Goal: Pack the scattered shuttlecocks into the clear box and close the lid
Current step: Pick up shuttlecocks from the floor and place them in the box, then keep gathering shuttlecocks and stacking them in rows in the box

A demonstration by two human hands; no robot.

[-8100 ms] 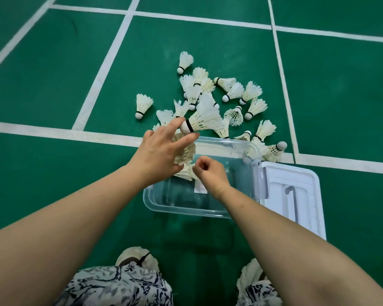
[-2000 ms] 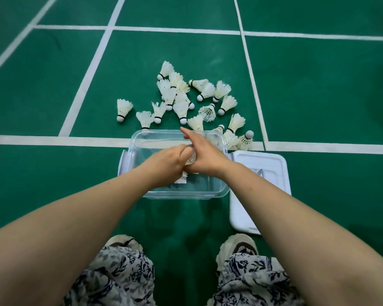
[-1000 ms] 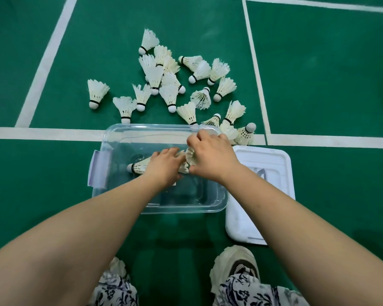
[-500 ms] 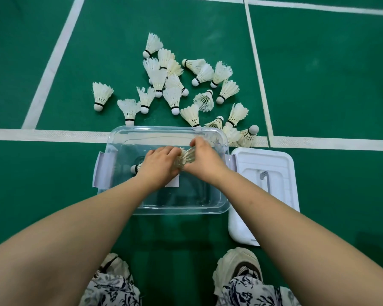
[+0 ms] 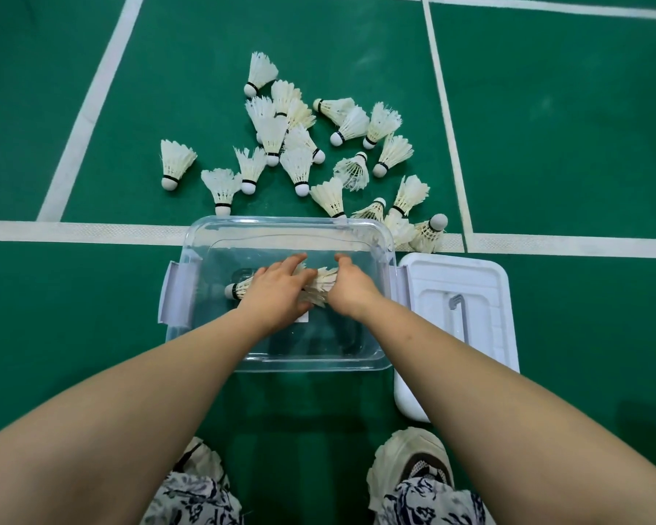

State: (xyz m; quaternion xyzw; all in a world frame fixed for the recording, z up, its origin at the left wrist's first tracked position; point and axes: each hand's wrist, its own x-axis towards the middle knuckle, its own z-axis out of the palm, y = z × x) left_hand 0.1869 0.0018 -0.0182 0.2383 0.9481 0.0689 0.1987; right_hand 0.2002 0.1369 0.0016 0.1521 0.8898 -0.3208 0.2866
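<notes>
Shuttlecock stack [image 5: 320, 284] lower in box [image 5: 273, 220], cork leftward, axis left-right, left grip [image 5: 277, 291] and right grip [image 5: 351, 289] clasping it.

A green court floor [image 5: 546, 126] crossed by white painted lines [image 5: 88, 108], evenly lit.

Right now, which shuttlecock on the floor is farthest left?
The lone shuttlecock on the green beyond the white line, cork end toward the box. All other loose ones lie to its right.
</notes>
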